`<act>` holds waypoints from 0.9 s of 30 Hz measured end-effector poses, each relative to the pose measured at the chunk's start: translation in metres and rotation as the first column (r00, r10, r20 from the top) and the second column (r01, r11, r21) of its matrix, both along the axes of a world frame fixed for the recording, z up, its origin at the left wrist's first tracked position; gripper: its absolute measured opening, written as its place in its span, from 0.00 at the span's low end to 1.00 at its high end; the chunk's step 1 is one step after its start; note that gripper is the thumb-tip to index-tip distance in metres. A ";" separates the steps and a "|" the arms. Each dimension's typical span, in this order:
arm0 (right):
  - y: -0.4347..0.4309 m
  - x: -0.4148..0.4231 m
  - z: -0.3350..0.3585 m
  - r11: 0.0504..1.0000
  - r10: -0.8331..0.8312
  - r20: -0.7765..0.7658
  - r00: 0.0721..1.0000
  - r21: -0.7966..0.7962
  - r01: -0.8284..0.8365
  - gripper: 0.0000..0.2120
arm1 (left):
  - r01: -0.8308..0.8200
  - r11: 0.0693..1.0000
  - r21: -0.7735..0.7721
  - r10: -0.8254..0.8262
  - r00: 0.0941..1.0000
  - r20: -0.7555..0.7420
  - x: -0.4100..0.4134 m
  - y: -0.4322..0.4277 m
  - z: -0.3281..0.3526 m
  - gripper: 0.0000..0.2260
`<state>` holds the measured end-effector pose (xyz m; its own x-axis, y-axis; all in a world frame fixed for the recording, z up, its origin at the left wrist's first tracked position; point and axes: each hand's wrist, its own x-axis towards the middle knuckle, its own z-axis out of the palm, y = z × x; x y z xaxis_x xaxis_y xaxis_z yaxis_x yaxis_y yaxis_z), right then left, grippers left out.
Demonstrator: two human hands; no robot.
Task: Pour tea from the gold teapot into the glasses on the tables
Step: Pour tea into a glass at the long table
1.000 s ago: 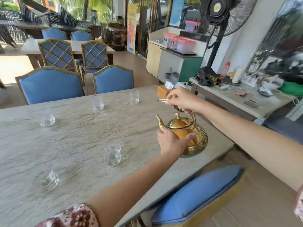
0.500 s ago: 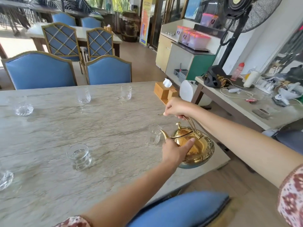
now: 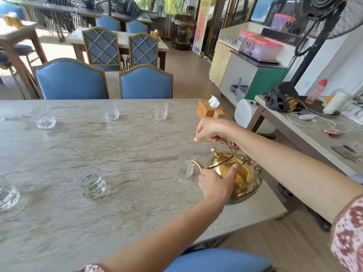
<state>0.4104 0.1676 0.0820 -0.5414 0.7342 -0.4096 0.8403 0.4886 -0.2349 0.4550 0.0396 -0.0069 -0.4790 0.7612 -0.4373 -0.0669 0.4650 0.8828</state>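
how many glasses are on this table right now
6. Far side: one far-left glass, one middle glass, one right glass. Near side: one cut off at the left edge, one near-centre glass, one glass at the teapot spout. More may sit out of frame.

One head-worn wide-angle view looked forward and down across the bench [image 3: 98,222], close over both forearms; its edges seemed warped, perhaps blurred.

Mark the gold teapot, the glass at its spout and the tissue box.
gold teapot [image 3: 248,178]: head view, on its shiny belly.
glass at the spout [image 3: 184,166]: head view, on its side wall.
tissue box [image 3: 208,110]: head view, on its wooden front.
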 end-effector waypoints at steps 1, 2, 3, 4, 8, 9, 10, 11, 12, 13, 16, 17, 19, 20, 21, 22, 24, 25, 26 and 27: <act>0.000 -0.001 0.001 1.000 0.014 0.009 1.000 -0.002 -0.014 0.11 | -0.007 1.000 -0.011 0.007 1.000 -0.015 0.002 0.002 0.000 0.38; 0.000 -0.002 0.002 1.000 0.026 0.016 1.000 -0.004 -0.026 0.11 | -0.012 1.000 -0.020 0.012 0.999 -0.030 0.003 0.004 0.000 0.38; -0.001 -0.003 0.004 0.999 0.036 0.020 0.999 -0.005 -0.036 0.10 | -0.016 0.999 -0.029 0.015 0.999 -0.034 0.005 0.005 0.002 0.38; -0.001 -0.004 0.005 0.999 0.041 0.023 0.999 -0.005 -0.041 0.10 | -0.019 0.999 -0.037 0.018 0.999 -0.032 0.006 0.007 0.003 0.38; 0.001 -0.007 0.010 0.999 0.041 0.042 0.998 0.001 -0.041 0.10 | -0.021 0.999 -0.044 0.021 1.000 0.009 0.009 0.011 0.011 0.39; 0.000 -0.008 0.012 0.999 0.043 0.051 0.998 0.004 -0.043 0.11 | -0.021 0.999 -0.040 0.021 1.000 0.019 0.010 0.011 0.013 0.39; 0.000 -0.009 0.013 0.999 0.044 0.061 0.997 0.008 -0.044 0.11 | -0.020 0.999 -0.034 0.021 0.999 0.024 0.010 0.011 0.015 0.39; -0.001 -0.010 0.014 0.999 0.046 0.073 0.996 0.012 -0.047 0.12 | -0.018 0.999 -0.031 0.019 0.999 0.030 0.011 0.010 0.017 0.39; -0.001 -0.011 0.015 0.999 0.047 0.083 0.995 0.018 -0.049 0.12 | -0.019 0.999 -0.028 0.020 0.999 0.036 0.011 0.010 0.018 0.39; -0.001 -0.011 0.015 0.999 0.047 0.091 0.995 0.024 -0.049 0.12 | -0.022 0.999 -0.029 0.023 0.999 0.045 0.011 0.010 0.019 0.39; 0.000 -0.010 0.018 0.999 0.036 0.106 0.994 0.030 -0.039 0.13 | -0.019 0.999 -0.030 0.021 0.997 0.070 0.012 0.010 0.025 0.39; 0.001 -0.009 0.019 0.999 0.035 0.112 0.993 0.035 -0.039 0.13 | -0.013 0.999 -0.029 0.015 0.997 0.074 0.012 0.009 0.026 0.39; 0.002 -0.009 0.021 0.998 0.037 0.116 0.993 0.043 -0.042 0.13 | -0.009 1.000 -0.025 0.011 0.997 0.075 0.013 0.009 0.028 0.40; 0.002 -0.008 0.021 0.998 0.036 0.116 0.993 0.043 -0.041 0.13 | -0.010 1.000 -0.024 0.012 0.997 0.074 0.013 0.008 0.029 0.40; 0.002 -0.008 0.021 0.998 0.035 0.115 0.993 0.042 -0.040 0.13 | -0.011 1.000 -0.024 0.013 0.997 0.074 0.013 0.008 0.029 0.40; 0.002 -0.008 0.021 0.998 0.034 0.115 0.993 0.040 -0.039 0.13 | -0.014 1.000 -0.025 0.016 0.997 0.075 0.013 0.008 0.030 0.40; 0.002 -0.009 0.021 0.999 0.031 0.119 0.992 0.033 -0.035 0.13 | -0.020 0.999 -0.028 0.022 0.996 0.083 0.013 0.008 0.030 0.40; 0.002 -0.009 0.020 0.999 0.030 0.124 0.992 0.029 -0.034 0.14 | -0.023 0.999 -0.029 0.026 0.996 0.087 0.013 0.008 0.030 0.40; 0.002 -0.010 0.019 0.999 0.030 0.131 0.991 0.028 -0.034 0.14 | -0.026 0.999 -0.028 0.028 0.996 0.089 0.014 0.007 0.031 0.40; 0.002 -0.010 0.018 0.999 0.031 0.138 0.990 0.030 -0.036 0.14 | -0.028 0.999 -0.028 0.030 0.995 0.091 0.014 0.006 0.030 0.40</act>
<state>0.4002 0.1693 0.1005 -0.5060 0.7307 -0.4583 0.8465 0.5226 -0.1015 0.4691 0.0459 0.0235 -0.4576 0.7350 -0.5004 -0.1605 0.4853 0.8595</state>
